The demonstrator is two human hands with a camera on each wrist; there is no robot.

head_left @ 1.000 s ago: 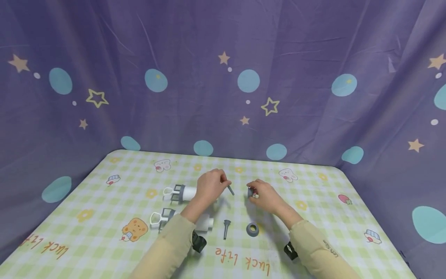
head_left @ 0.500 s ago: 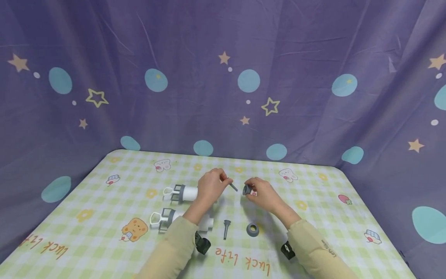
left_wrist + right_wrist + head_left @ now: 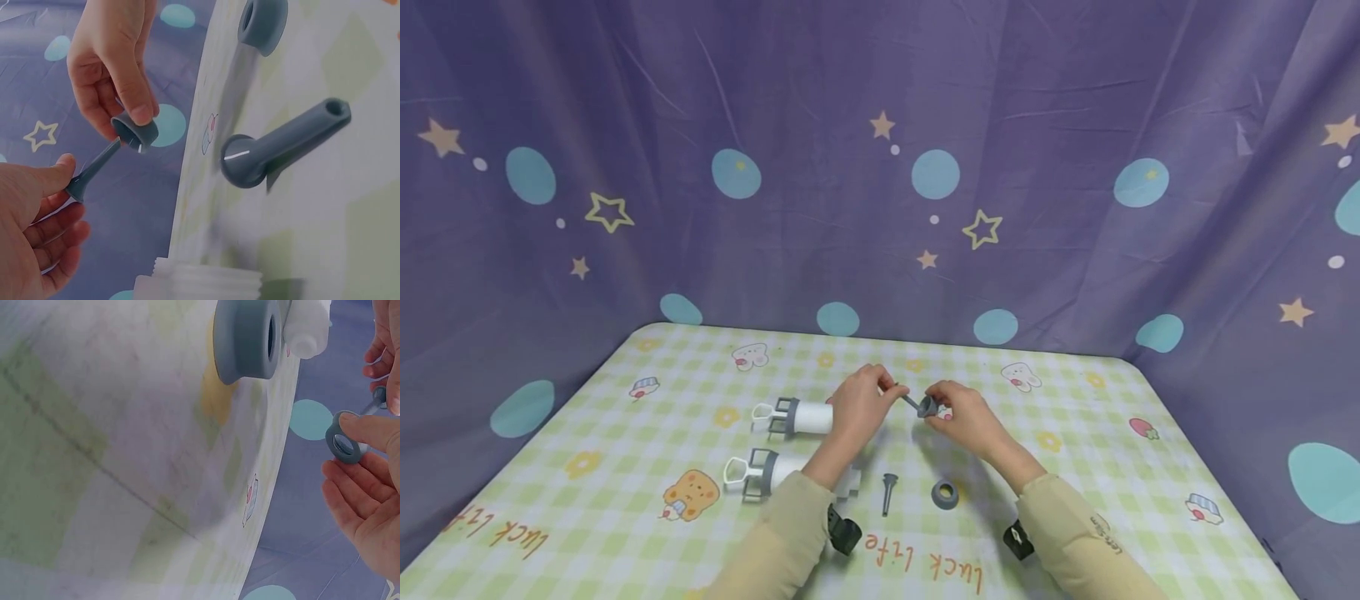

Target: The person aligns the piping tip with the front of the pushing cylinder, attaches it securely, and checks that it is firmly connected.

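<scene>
Grey and smooth, the flared stem (image 3: 94, 169) is pinched by its wide end between the thumb and forefinger of your left hand (image 3: 859, 406). Your right hand (image 3: 967, 418) grips the cupped ring (image 3: 146, 132) between thumb and fingers, just beside your left, its mouth turned toward the stem. The stem's thin tip meets the ring's mouth; whether it is inside, you cannot tell.

The left wrist view shows a white mark on that ring, and a hollow end on the loose stem (image 3: 300, 140), details too small from your head; the right wrist view looks through the ring's round hole.

The loose stem and a second thick ring (image 3: 247, 340) lie nearer you than your hands, on the checked counter (image 3: 1075, 508). Only the head view shows the grey frames (image 3: 788, 417) and white loop handles on the two white cylinders (image 3: 812, 417), left of your left hand and partly covered by your left arm. Your forearms slant inward, the back of your left hand uppermost.
</scene>
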